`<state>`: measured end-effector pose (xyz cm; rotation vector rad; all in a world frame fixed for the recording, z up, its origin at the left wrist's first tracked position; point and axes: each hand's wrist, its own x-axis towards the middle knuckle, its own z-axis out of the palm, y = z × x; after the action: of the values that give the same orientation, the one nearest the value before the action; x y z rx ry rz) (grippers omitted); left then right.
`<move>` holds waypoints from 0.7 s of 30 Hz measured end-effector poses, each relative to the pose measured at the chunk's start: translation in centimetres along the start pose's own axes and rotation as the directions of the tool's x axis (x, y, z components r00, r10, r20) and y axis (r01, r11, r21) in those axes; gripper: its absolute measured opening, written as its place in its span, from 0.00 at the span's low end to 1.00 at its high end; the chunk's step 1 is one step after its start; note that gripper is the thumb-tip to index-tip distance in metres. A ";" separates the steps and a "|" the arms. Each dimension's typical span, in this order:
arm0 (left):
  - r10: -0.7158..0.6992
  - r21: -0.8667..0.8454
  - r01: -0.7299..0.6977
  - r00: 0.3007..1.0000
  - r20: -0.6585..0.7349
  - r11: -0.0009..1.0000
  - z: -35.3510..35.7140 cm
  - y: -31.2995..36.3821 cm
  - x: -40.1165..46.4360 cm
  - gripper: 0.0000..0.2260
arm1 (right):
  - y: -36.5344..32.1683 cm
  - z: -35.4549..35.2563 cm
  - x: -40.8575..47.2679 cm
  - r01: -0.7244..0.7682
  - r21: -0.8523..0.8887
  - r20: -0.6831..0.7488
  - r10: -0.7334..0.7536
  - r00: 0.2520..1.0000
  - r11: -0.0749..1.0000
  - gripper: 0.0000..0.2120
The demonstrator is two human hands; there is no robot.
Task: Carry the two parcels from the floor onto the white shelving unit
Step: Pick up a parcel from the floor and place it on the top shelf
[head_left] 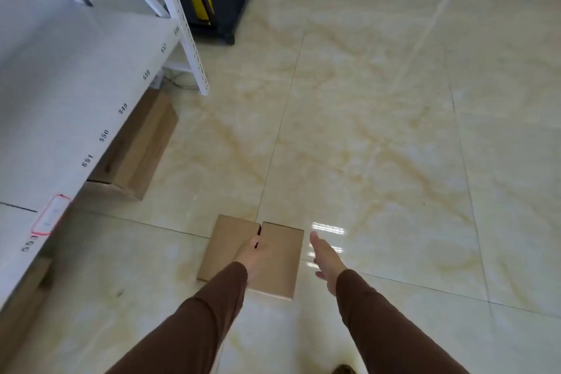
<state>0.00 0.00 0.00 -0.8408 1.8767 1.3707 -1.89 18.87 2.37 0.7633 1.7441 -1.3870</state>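
Two flat brown cardboard parcels (253, 255) are lying side by side on the floor, edges touching, so honestly this job has barely started: nothing from that pair is up on the white metal shelving unit (60, 94) yet. The person is bent over them in dark brown sleeves. Their left hand (253, 255) is down on the seam where the two boxes meet, fingers curled toward the gap, though from where I'm standing I can't tell if it has actually got a grip or is just resting there. Their right hand (326, 261) is spread open, fingers apart, just beside the right-hand box and holding nothing. My guess is it's heading for that outer edge so both can be lifted as one stack, but that's only a guess. So what's left is basically everything: grab, lift, carry over to the left, set down. The shelf board looks bare on top, with little printed numbers along its front lip and a red-outlined tag. Another flat brown carton (136, 149) sits tucked under it. The glossy cream marble-look floor tiles (379, 130) are throwing window glare, and a black wheeled cart with a yellow panel (212, 3) is parked at the far end of the shelving.
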 end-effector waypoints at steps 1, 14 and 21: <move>0.009 0.048 -0.007 1.000 -0.030 0.999 0.4 -0.8 1.2 0.33 | 0.8 0.6 1.4 0.000 -0.006 -0.020 0.000 1.000 1.000 0.30; 0.016 0.316 0.076 0.960 -0.278 0.946 4.5 -6.4 10.7 0.29 | 8.7 5.9 14.8 -0.106 0.038 -0.093 0.109 0.990 0.994 0.34; 0.033 0.209 0.023 0.965 -0.261 0.978 3.6 -3.5 9.9 0.25 | 7.8 3.6 16.2 -0.034 0.086 -0.072 0.040 0.997 0.996 0.44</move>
<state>-2.46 1.51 -10.77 -0.9466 2.1827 1.0789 -3.28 17.08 -15.80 0.8986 1.7277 -1.4315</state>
